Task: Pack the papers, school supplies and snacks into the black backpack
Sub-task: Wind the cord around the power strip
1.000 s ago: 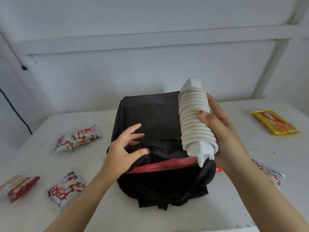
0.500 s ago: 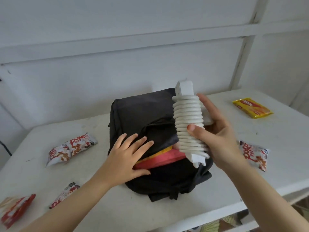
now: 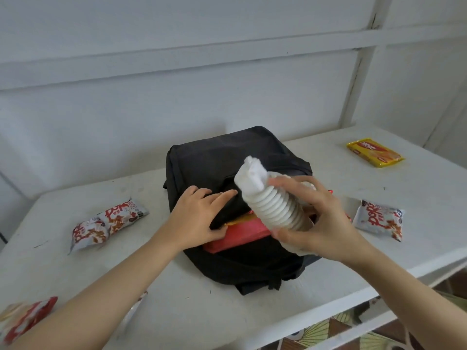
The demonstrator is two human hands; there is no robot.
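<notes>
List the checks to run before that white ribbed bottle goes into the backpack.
1. Grip: right hand wraps the white ribbed bottle: ok.
2. Opening held: left hand rests on the flap of the black backpack: ok.
3. Aim: bottle tilted, lower end over the opening: ok.
4. Room inside: a red flat item fills the mouth: cannot tell.
5. Cap closed: blurred: cannot tell.
6. Snacks packed: yellow wafer pack lies on the table: not ok.
</notes>
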